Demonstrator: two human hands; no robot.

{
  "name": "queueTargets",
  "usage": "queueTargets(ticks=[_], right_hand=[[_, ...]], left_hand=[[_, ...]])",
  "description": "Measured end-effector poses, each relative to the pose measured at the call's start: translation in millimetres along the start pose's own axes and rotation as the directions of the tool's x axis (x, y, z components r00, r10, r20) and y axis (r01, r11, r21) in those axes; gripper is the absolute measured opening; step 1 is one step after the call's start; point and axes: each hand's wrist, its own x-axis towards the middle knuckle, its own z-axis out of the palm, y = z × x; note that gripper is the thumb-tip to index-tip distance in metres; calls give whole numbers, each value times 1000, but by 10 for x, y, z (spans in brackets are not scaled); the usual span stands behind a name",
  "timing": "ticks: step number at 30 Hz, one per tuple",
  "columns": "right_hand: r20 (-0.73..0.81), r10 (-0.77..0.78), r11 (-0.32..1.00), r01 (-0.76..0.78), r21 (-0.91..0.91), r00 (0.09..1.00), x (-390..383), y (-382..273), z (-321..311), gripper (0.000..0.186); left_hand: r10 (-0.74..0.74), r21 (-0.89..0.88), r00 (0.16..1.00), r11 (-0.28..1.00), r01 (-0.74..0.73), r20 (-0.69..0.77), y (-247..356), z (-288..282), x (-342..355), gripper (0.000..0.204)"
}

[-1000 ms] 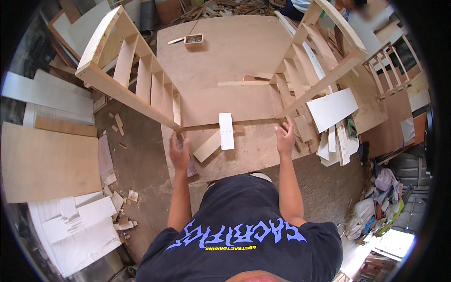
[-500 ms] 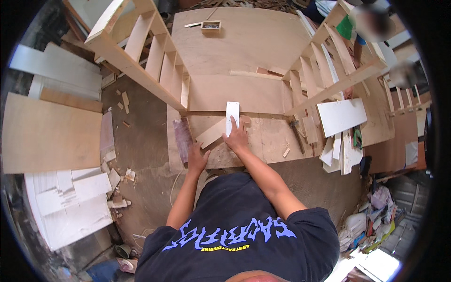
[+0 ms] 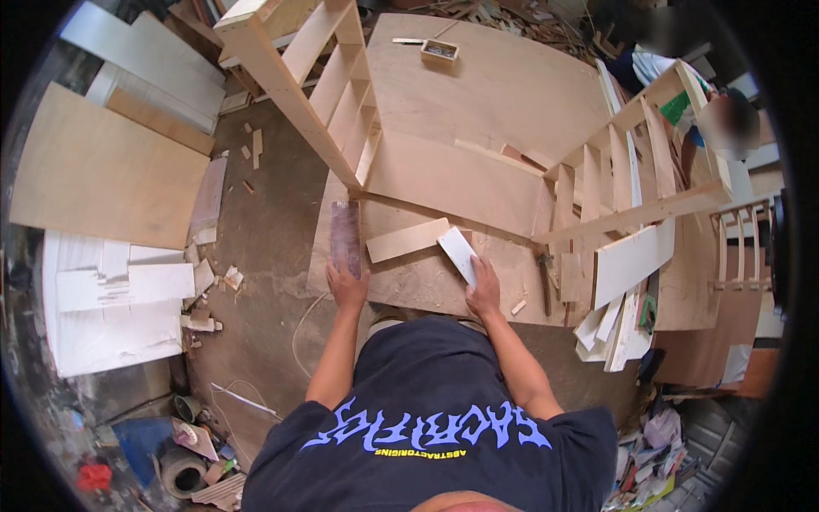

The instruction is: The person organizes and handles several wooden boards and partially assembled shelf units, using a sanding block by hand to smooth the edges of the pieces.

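My left hand has its fingers round the near end of a dark purplish-brown board at the left edge of the low work table. In my right hand is a small white board, gripped along its right side and tilted toward the left at its far end. Between the two hands a pale plywood strip lies slantwise on the table; its far right end meets the white board. Part of a reddish-brown block shows behind the white board.
A wooden frame with shelves stands at left and another at right, joined by a plywood panel. A hammer lies right of my hands. White offcuts are piled beyond it. Another person is at far right.
My left hand has moved onto the dark board, which now stands straighter. The right hand has shifted rightward with the white board, turning it aslant. The whole view has swung.
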Motion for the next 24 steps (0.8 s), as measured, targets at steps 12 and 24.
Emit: queueTargets(ticks=[12, 24], right_hand=[[-95, 209, 969, -219, -113, 973, 5, 126, -69, 64], [-64, 336, 912, -342, -228, 940, 255, 27, 0, 71]], left_hand=[[-21, -51, 999, 999, 19, -32, -41, -17, -147, 93], [234, -65, 968, 971, -228, 88, -129, -89, 49, 93]])
